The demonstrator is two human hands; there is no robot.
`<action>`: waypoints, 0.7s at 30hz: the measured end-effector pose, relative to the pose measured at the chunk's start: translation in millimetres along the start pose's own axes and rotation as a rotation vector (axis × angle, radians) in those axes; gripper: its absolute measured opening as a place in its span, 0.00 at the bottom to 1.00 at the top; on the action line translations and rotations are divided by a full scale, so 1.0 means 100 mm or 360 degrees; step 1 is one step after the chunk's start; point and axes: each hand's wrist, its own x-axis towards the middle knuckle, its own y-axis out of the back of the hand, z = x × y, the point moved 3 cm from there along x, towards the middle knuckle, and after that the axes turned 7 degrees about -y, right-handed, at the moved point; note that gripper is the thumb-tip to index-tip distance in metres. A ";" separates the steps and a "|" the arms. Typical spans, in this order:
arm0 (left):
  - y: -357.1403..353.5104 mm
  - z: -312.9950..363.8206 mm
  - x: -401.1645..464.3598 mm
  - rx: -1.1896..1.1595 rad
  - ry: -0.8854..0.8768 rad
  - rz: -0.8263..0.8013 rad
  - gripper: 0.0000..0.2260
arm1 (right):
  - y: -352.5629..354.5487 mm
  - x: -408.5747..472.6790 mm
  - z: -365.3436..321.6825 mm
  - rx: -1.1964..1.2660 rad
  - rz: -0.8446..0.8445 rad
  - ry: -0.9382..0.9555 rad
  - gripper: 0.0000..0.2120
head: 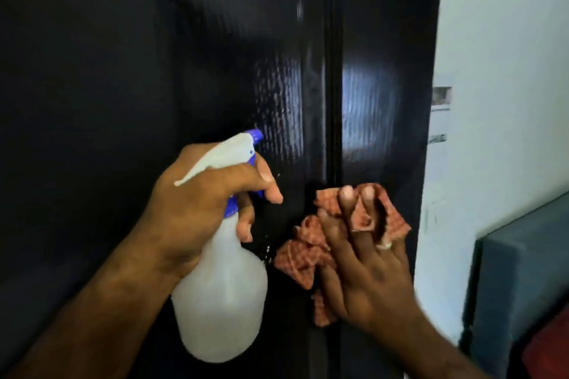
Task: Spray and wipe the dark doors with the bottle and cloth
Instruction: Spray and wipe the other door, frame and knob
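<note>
Two hands meet the dark doors [123, 71]: left hand [197, 209], 7 o'clock, curls fingers round the spray bottle [221, 301] neck; right hand [369, 280], 5 o'clock, presses spread fingers on the cloth [304, 258], partly hiding it.

We log doors [123, 71]: dark, glossy, wet-streaked | bottle [221, 301]: white, blue nozzle, upright | cloth [303, 258]: reddish check, crumpled over their seam

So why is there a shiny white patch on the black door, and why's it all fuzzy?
Head view: the patch is glare, light bouncing off the glossy right door; spray streaks gleam on the left door; the right hand and cloth look motion-blurred.
</note>
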 end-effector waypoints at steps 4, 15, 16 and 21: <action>-0.02 -0.20 -0.34 0.0003 0.0192 0.0005 0.06 | 0.31 0.81 0.23 0.0054 0.0232 -0.0143 0.30; 0.03 -0.58 -1.12 0.0001 0.0339 -0.0050 0.08 | -0.31 -0.39 -0.45 0.0116 -0.0070 0.0066 0.34; 0.08 -0.58 -1.13 0.0014 0.0345 -0.0027 0.09 | -0.36 -0.67 -0.43 0.0050 -0.0144 0.0175 0.35; 0.17 -0.58 -1.14 0.0013 0.0348 0.0086 0.08 | -0.09 0.16 -0.33 0.0104 0.0127 -0.0067 0.32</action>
